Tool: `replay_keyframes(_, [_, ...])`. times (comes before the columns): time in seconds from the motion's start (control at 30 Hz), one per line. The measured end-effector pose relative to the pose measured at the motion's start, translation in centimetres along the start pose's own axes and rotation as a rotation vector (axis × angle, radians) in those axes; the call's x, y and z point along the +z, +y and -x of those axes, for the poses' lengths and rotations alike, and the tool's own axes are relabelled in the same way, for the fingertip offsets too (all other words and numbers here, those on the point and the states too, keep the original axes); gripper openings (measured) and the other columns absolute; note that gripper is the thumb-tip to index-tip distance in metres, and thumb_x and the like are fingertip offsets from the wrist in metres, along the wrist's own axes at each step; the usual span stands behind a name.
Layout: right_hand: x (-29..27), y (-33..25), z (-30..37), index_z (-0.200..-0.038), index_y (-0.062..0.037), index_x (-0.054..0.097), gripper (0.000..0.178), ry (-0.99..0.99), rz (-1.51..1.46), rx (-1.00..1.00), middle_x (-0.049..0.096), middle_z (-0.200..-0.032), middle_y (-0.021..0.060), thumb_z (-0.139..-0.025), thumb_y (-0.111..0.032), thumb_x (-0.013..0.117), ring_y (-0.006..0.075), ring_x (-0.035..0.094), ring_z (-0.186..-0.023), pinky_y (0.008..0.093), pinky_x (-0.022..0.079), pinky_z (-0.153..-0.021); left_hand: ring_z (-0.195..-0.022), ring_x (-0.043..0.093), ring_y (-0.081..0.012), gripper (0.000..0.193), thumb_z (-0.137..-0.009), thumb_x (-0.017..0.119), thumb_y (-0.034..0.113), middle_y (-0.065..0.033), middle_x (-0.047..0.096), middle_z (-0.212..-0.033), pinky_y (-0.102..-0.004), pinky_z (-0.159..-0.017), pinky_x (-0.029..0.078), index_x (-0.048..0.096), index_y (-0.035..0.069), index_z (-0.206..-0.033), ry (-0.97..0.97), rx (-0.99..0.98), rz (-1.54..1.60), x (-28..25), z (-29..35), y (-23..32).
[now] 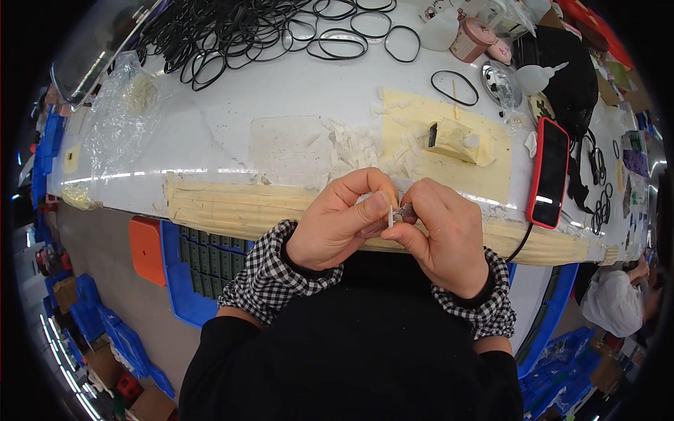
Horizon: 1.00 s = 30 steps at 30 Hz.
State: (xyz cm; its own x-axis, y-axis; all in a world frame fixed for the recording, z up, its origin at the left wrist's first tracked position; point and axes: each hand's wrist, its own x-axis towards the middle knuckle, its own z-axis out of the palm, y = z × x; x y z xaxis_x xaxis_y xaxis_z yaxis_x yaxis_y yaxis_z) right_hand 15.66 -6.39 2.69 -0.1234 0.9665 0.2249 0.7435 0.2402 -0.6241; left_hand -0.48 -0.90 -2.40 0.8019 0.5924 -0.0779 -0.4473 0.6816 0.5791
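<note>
- Pinching a small pale strip-like part (391,216), probably plastic, both hands meet above the taped front edge of the white workbench (281,105).
- Left hand (337,221) and right hand (442,235) each grip it by fingertips.
- Step judged: peeling or separating; next calls for a steady pull.
- Heap of black rubber rings (239,31) lies well apart.

We have a single view, from a fisheye camera worn on the head, looking steeply down and slightly forward over our own chest. Our left hand (337,221) and right hand (442,235) sit close under the lens at mid-frame, forearms entering from the lower edge. The white table (232,105) fills the upper half, its straight edge bowed by the lens, and the floor (112,281) falls away at lower left.
</note>
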Motion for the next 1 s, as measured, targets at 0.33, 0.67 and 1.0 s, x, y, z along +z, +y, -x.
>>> replay_keyframes(0.33, [-1.2, 2.1, 0.9, -0.086, -0.0015, 0.059, 0.015, 0.229, -0.031, 0.25, 0.058, -0.075, 0.0084, -0.078, -0.007, 0.071, 0.02, 0.057, -0.059, 0.0271, 0.045, -0.054, -0.06, 0.04, -0.0031, 0.017, -0.1, 0.043, 0.017, -0.0054, 0.059, -0.091, -0.0163, -0.053, 0.032, 0.05, 0.005, -0.091, 0.122, 0.033, 0.029, -0.1, 0.2, 1.9])
replay_keyframes(0.67, [0.0, 0.8, 0.5, -0.084, -0.0045, 0.061, 0.014, 0.116, -0.101, 0.101, 0.057, -0.074, 0.0068, -0.078, -0.01, 0.072, 0.0182, 0.062, -0.062, 0.0272, 0.046, -0.053, -0.06, 0.04, -0.0022, 0.013, -0.097, 0.05, 0.016, -0.0054, 0.061, -0.085, -0.0162, -0.055, 0.033, 0.052, 0.004, -0.093, 0.291, 0.126, -0.247, 0.8, 0.4, 1.5])
replay_keyframes(1.0, [0.3, 0.3, 0.6, -0.091, -0.0048, 0.067, 0.022, 0.203, -0.17, -0.113, 0.058, -0.075, 0.0061, -0.07, 0.003, 0.071, 0.0143, 0.059, -0.058, 0.0246, 0.046, -0.051, -0.059, 0.04, -0.0027, 0.015, -0.098, 0.047, 0.018, -0.005, 0.06, -0.086, -0.0167, -0.054, 0.034, 0.051, 0.004, -0.092, 0.311, 0.095, -0.206, 0.7, 0.4, 1.4])
